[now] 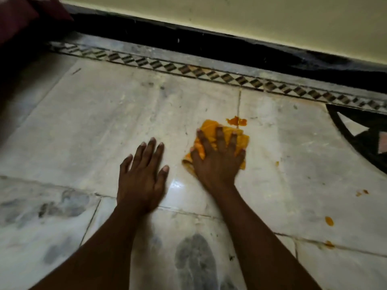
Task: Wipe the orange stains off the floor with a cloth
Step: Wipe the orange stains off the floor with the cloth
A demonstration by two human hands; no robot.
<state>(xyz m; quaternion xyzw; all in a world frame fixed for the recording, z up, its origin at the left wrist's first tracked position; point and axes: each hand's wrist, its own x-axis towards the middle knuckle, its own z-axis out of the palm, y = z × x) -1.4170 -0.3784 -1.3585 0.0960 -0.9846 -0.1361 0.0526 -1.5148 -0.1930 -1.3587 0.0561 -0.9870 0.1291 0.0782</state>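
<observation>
Nearest the camera, two bare forearms are seen reaching forward over the pale marble floor [109, 114], and only the one head view is given. The left hand [142, 174] is laid flat on the bare stone, its fingers straight and spread, with nothing held; it appears to be used as a prop. The right hand [217, 155] is pressed palm-down on a crumpled orange-yellow cloth [211, 127], its fingers spread across the top of the fabric rather than curled round it, so the cloth is pinned against the floor beneath the palm. The cloth lies near the middle of the view, just beside a tile joint. Just beyond its far edge, close to but apart from the fingertips, the largest orange stain [236, 121] is left unwiped. Further stains are scattered well to the right: a faint fleck [277, 163], a pair of small spots [362, 192], a round drop [329, 221] and a smear on a joint line [329, 244]. The wiping step is judged to be in hand and far from finished. The next move would call for the cloth to be pushed forward and slightly right over the nearest stain under steady downward pressure, then carried rightward to the remaining spots, care being needed that the wet matter is lifted rather than smeared. A patterned border [188, 70] and a dark skirting [209, 45] are seen along the wall beyond.
</observation>
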